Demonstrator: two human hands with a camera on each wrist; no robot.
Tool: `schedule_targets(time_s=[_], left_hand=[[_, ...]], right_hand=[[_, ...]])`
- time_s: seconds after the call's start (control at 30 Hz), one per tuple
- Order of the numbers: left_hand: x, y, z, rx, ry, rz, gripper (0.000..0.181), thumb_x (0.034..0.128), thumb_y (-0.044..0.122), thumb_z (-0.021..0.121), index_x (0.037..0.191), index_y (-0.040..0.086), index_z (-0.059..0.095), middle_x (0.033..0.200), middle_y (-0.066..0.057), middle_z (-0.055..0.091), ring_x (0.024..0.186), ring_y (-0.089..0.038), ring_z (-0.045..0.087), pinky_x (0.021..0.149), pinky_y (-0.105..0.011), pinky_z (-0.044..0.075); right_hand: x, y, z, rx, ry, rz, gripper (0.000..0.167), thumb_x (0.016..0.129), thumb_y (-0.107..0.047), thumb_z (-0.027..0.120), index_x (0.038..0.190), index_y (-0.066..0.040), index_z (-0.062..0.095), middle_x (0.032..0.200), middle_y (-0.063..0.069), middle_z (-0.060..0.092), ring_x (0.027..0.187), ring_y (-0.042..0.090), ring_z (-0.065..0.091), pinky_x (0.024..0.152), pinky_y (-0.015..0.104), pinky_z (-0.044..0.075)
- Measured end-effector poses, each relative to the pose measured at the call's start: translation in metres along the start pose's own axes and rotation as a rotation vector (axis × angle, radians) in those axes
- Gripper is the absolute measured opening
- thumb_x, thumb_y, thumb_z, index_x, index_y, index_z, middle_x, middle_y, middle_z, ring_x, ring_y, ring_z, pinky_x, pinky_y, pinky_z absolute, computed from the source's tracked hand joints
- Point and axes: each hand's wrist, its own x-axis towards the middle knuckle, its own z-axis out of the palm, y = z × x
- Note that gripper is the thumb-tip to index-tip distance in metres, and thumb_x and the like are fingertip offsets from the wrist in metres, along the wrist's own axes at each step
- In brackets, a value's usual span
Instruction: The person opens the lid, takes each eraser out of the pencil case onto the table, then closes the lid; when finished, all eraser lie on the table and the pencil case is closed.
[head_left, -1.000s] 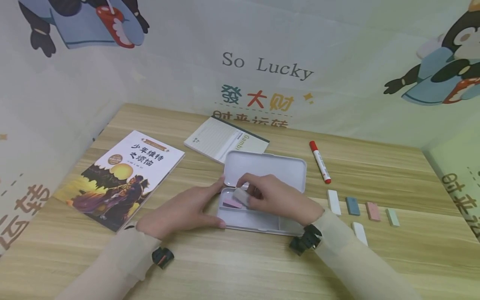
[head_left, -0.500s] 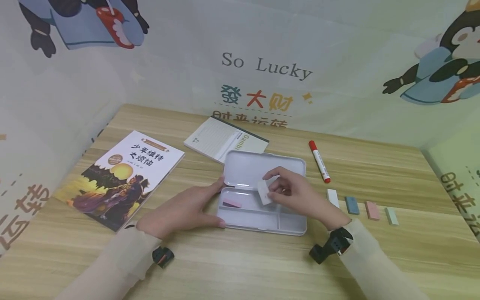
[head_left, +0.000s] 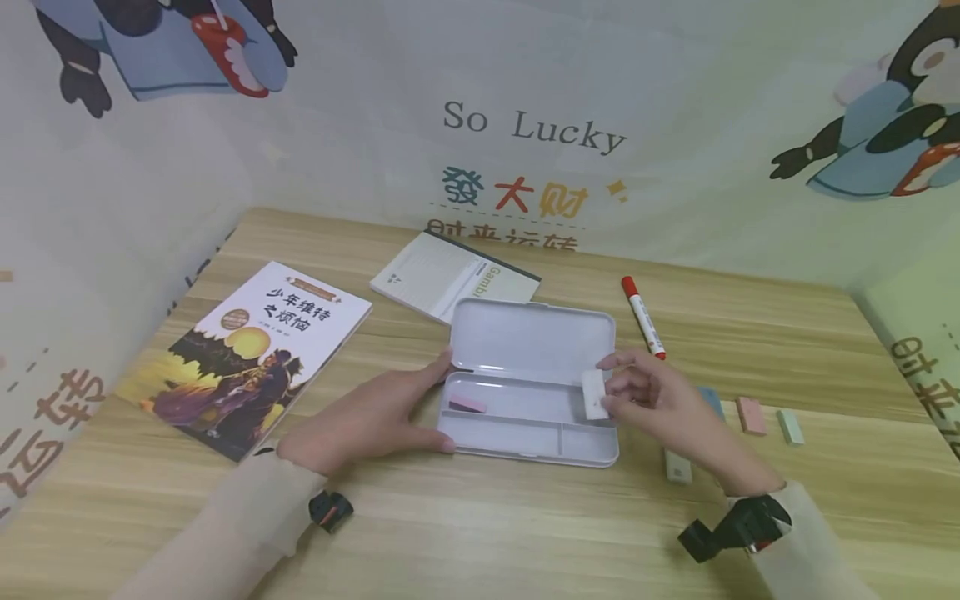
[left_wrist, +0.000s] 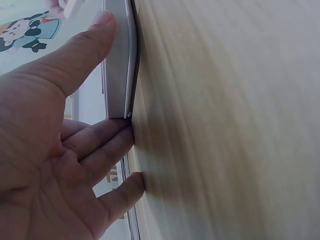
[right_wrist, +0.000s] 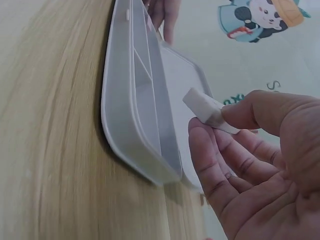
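An open white pencil case (head_left: pixel 525 335) lies on the table, its lid tipped back. My left hand (head_left: pixel 375 417) rests against its left end, thumb at the near corner and a finger by the hinge. In the left wrist view the thumb touches the case's front wall (left_wrist: pixel 119 65). My right hand (head_left: pixel 667 408) pinches a white eraser (head_left: pixel 595 394) between thumb and fingers, above the case's right end. The right wrist view shows this eraser (right_wrist: pixel 204 106) off the tray's rim. A pink-purple eraser (head_left: pixel 467 404) lies in the case's long rear compartment.
Right of the case lie a white eraser (head_left: pixel 678 468), a blue eraser (head_left: pixel 712 402) partly hidden by the hand, a pink eraser (head_left: pixel 751 416) and a green eraser (head_left: pixel 791 427). Behind are a red-capped marker (head_left: pixel 643 318) and a notebook (head_left: pixel 450 275); a book (head_left: pixel 247 358) lies left.
My right hand has lifted the white eraser from the case's rear compartment and carried it right to the case's right end. The left hand has stayed at the left end.
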Motion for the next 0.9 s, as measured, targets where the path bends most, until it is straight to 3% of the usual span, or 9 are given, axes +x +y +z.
schedule_targets(time_s=[0.07,0.3,0.53,0.6,0.77,0.9], left_hand=[[0.001,0.000,0.001,-0.008,-0.004,-0.008,0.112,0.0841,0.046,0.086,0.166,0.004,0.023,0.163,-0.021,0.044,0.147,-0.039,0.051,0.125,-0.053,0.041],[0.000,-0.002,0.002,-0.009,-0.003,-0.022,0.111,0.0844,0.046,0.085,0.167,0.006,0.022,0.163,-0.021,0.044,0.147,-0.040,0.050,0.125,-0.054,0.040],[0.002,-0.002,0.000,-0.005,-0.009,-0.016,0.112,0.0841,0.047,0.085,0.167,0.006,0.022,0.164,-0.020,0.044,0.147,-0.040,0.050,0.125,-0.055,0.040],[0.002,-0.001,0.000,-0.004,-0.009,-0.009,0.112,0.0842,0.047,0.085,0.167,0.006,0.022,0.163,-0.020,0.045,0.147,-0.040,0.051,0.125,-0.055,0.040],[0.004,0.000,-0.001,-0.009,-0.012,-0.010,0.112,0.0845,0.048,0.085,0.167,0.007,0.022,0.163,-0.020,0.045,0.147,-0.040,0.051,0.125,-0.055,0.040],[0.003,-0.001,0.001,-0.022,-0.016,-0.028,0.113,0.0841,0.049,0.085,0.168,0.009,0.021,0.164,-0.020,0.044,0.147,-0.041,0.051,0.125,-0.056,0.039]], right_hand=[[-0.008,0.003,-0.005,0.003,0.013,-0.025,0.040,0.097,0.002,0.067,0.135,0.007,0.054,0.105,0.018,0.072,0.089,0.003,0.070,0.078,0.021,0.064],[-0.037,0.021,-0.022,-0.012,0.072,-0.109,0.039,0.095,0.011,0.065,0.132,0.005,0.056,0.096,-0.013,0.072,0.085,0.002,0.070,0.071,0.021,0.063],[-0.069,0.044,-0.042,-0.008,0.131,-0.151,0.048,0.093,0.018,0.062,0.134,-0.007,0.062,0.098,-0.011,0.075,0.084,0.003,0.072,0.070,0.020,0.062],[-0.078,0.048,-0.048,0.008,0.154,-0.157,0.049,0.093,0.020,0.061,0.135,-0.006,0.062,0.098,-0.010,0.075,0.084,0.004,0.073,0.070,0.020,0.063],[-0.096,0.057,-0.062,0.047,0.198,-0.117,0.050,0.092,0.021,0.060,0.134,-0.005,0.063,0.105,-0.010,0.074,0.088,0.003,0.073,0.073,0.020,0.064],[-0.108,0.064,-0.072,-0.040,0.236,-0.031,0.049,0.092,0.019,0.063,0.130,-0.012,0.064,0.110,-0.017,0.071,0.091,-0.001,0.070,0.072,0.017,0.062]])
